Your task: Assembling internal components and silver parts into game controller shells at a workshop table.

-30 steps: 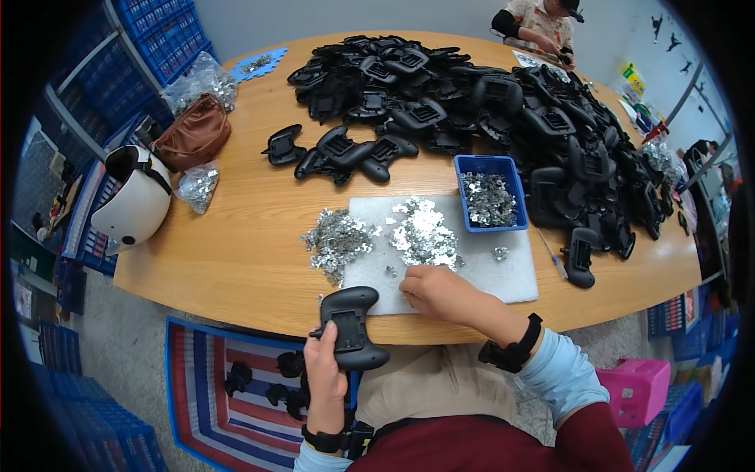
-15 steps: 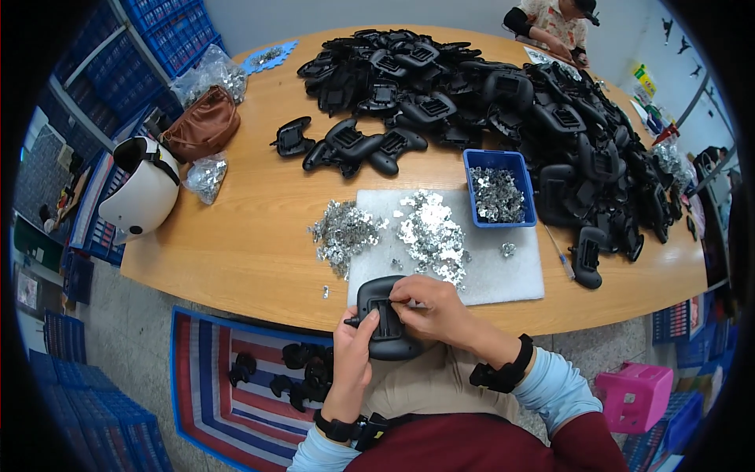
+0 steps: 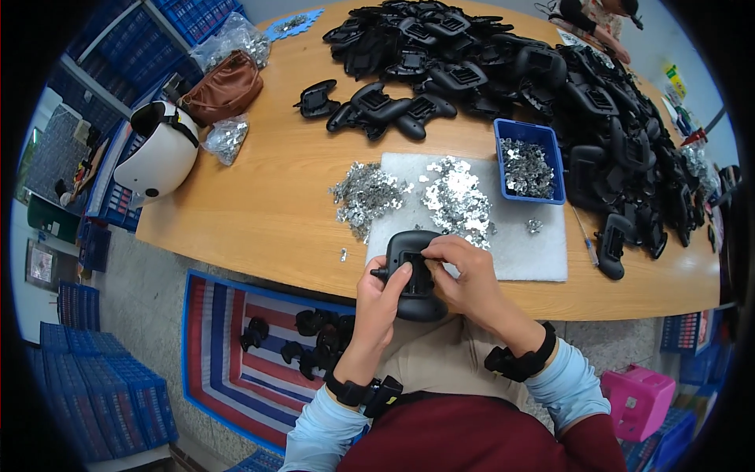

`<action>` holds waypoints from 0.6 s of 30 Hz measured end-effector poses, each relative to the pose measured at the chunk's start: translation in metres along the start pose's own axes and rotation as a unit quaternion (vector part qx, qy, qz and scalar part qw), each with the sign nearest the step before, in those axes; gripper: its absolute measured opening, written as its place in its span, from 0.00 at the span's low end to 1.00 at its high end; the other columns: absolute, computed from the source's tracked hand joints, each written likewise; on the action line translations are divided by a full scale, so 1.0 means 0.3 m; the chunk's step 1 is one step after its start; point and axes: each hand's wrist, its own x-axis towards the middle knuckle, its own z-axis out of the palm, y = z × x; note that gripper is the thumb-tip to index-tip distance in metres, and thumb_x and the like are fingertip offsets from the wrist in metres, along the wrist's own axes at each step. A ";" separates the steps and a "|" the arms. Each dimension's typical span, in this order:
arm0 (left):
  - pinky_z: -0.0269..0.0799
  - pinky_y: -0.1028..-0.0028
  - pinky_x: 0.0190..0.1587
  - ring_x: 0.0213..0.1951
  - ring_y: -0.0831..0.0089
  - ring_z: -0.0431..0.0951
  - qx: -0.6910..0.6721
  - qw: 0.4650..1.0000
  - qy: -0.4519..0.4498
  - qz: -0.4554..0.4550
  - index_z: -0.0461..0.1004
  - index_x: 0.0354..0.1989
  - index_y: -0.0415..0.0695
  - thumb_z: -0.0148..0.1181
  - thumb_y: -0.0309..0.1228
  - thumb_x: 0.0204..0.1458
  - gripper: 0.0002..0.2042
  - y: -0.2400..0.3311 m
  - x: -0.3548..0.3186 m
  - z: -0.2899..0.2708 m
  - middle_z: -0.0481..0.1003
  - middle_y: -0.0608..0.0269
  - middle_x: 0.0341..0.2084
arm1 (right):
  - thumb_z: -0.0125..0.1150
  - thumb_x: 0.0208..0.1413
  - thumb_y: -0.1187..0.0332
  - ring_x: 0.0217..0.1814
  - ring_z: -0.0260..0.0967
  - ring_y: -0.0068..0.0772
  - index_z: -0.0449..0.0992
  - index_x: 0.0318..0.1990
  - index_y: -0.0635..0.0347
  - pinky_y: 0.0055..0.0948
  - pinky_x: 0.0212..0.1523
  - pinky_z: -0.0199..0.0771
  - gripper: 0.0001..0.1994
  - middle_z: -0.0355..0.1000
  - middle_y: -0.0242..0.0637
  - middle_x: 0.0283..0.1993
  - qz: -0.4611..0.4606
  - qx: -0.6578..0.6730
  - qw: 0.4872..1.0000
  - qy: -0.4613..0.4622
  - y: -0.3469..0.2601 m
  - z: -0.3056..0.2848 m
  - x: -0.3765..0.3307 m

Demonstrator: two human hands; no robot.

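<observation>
A black game controller shell (image 3: 414, 303) is held over my lap, by the table's front edge, its battery recess facing up. My left hand (image 3: 380, 296) grips its left side, the thumb resting on the recess edge. At the recess's right side my right hand (image 3: 464, 271) is closed in a pinch; whatever lies between those fingertips is too small or hidden to make out. Just beyond the shell, small shiny metal clips lie in a bright pile (image 3: 458, 200) on a white foam sheet (image 3: 543, 252), and a greyer pile (image 3: 364, 197) sits left of it.
A blue bin (image 3: 532, 194) of metal pieces stands on the foam's far right. Black controller shells (image 3: 448, 75) are heaped across the back and right. A screwdriver (image 3: 587, 240), white helmet (image 3: 161, 161) and brown bag (image 3: 224, 86) lie around. Across the table a person (image 3: 602, 23) works.
The view has shifted, so the table sits higher and further right. Both hands still hold the shell; the right fingers remain pinched at the recess's right side.
</observation>
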 end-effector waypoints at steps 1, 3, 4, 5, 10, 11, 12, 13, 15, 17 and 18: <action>0.68 0.83 0.33 0.31 0.85 0.70 0.006 1.000 -0.005 0.004 0.64 0.40 0.38 0.56 0.26 0.51 0.10 -0.001 0.002 0.006 0.71 0.66 0.31 | 0.57 0.43 0.81 0.34 0.70 0.43 0.73 0.33 0.66 0.31 0.36 0.71 0.07 0.70 0.44 0.33 -0.006 -0.012 1.000 0.009 0.003 -0.002 -0.001; 0.68 0.83 0.33 0.31 0.84 0.70 0.013 1.000 -0.010 0.006 0.63 0.40 0.38 0.57 0.26 0.51 0.11 -0.004 0.010 0.012 0.71 0.66 0.30 | 0.57 0.41 0.82 0.32 0.70 0.40 0.73 0.32 0.66 0.29 0.35 0.70 0.07 0.70 0.43 0.32 -0.007 -0.021 0.999 0.023 0.010 -0.002 0.000; 0.68 0.83 0.33 0.31 0.84 0.70 0.014 1.000 -0.004 0.006 0.63 0.40 0.38 0.57 0.26 0.51 0.11 -0.007 0.015 0.015 0.71 0.66 0.30 | 0.57 0.41 0.82 0.32 0.70 0.40 0.73 0.32 0.66 0.29 0.35 0.70 0.07 0.70 0.43 0.32 -0.006 -0.015 1.000 0.019 0.008 -0.008 0.003; 0.68 0.83 0.33 0.31 0.84 0.70 0.013 1.000 -0.012 0.002 0.63 0.40 0.38 0.57 0.26 0.51 0.11 -0.009 0.020 0.017 0.71 0.66 0.30 | 0.57 0.41 0.81 0.32 0.70 0.38 0.73 0.32 0.66 0.28 0.35 0.70 0.08 0.70 0.42 0.32 0.039 0.001 0.999 0.008 0.003 -0.019 0.008; 0.68 0.83 0.32 0.30 0.84 0.71 0.007 1.000 -0.023 -0.010 0.62 0.40 0.38 0.58 0.27 0.51 0.12 -0.014 0.027 0.019 0.72 0.64 0.30 | 0.61 0.40 0.79 0.27 0.65 0.20 0.75 0.33 0.65 0.19 0.28 0.65 0.09 0.71 0.33 0.27 0.162 0.036 0.986 -0.003 0.026 -0.031 0.012; 0.68 0.83 0.31 0.30 0.85 0.71 0.011 1.000 -0.023 -0.008 0.62 0.40 0.38 0.58 0.27 0.51 0.12 -0.019 0.030 0.017 0.72 0.64 0.30 | 0.61 0.40 0.79 0.26 0.64 0.19 0.75 0.32 0.66 0.19 0.28 0.65 0.08 0.71 0.33 0.26 0.159 0.034 0.987 0.000 0.037 -0.030 0.008; 0.68 0.83 0.31 0.30 0.85 0.71 0.011 1.000 -0.023 -0.008 0.62 0.40 0.38 0.58 0.27 0.51 0.12 -0.018 0.029 0.020 0.72 0.64 0.30 | 0.61 0.40 0.79 0.26 0.64 0.19 0.75 0.32 0.66 0.19 0.28 0.65 0.08 0.71 0.33 0.26 0.158 0.035 0.987 0.000 0.036 -0.032 0.008; 0.68 0.83 0.31 0.29 0.85 0.71 0.018 1.000 -0.024 -0.010 0.63 0.40 0.38 0.58 0.27 0.51 0.12 -0.015 0.027 0.025 0.72 0.65 0.30 | 0.61 0.40 0.79 0.26 0.64 0.19 0.75 0.32 0.66 0.19 0.28 0.65 0.08 0.71 0.33 0.26 0.144 0.018 0.989 -0.002 0.033 -0.035 0.008; 0.68 0.83 0.30 0.29 0.86 0.71 0.024 0.999 -0.025 -0.012 0.63 0.39 0.39 0.58 0.27 0.51 0.12 -0.016 0.028 0.031 0.72 0.65 0.29 | 0.61 0.40 0.80 0.26 0.64 0.19 0.75 0.32 0.65 0.19 0.28 0.66 0.08 0.71 0.33 0.26 0.130 0.002 0.992 -0.003 0.030 -0.036 0.007; 0.68 0.83 0.30 0.29 0.86 0.71 0.054 0.998 -0.022 0.005 0.63 0.39 0.39 0.58 0.27 0.51 0.11 -0.022 0.031 0.034 0.72 0.66 0.29 | 0.59 0.40 0.79 0.26 0.68 0.28 0.75 0.32 0.66 0.24 0.26 0.68 0.08 0.70 0.39 0.26 0.075 -0.016 0.997 0.010 0.026 -0.034 0.004; 0.68 0.83 0.30 0.29 0.86 0.71 0.054 0.998 -0.021 0.006 0.63 0.39 0.39 0.58 0.27 0.51 0.11 -0.021 0.030 0.035 0.72 0.66 0.29 | 0.59 0.40 0.79 0.26 0.68 0.28 0.75 0.32 0.66 0.24 0.26 0.68 0.08 0.70 0.39 0.26 0.075 -0.015 0.997 0.010 0.024 -0.032 0.004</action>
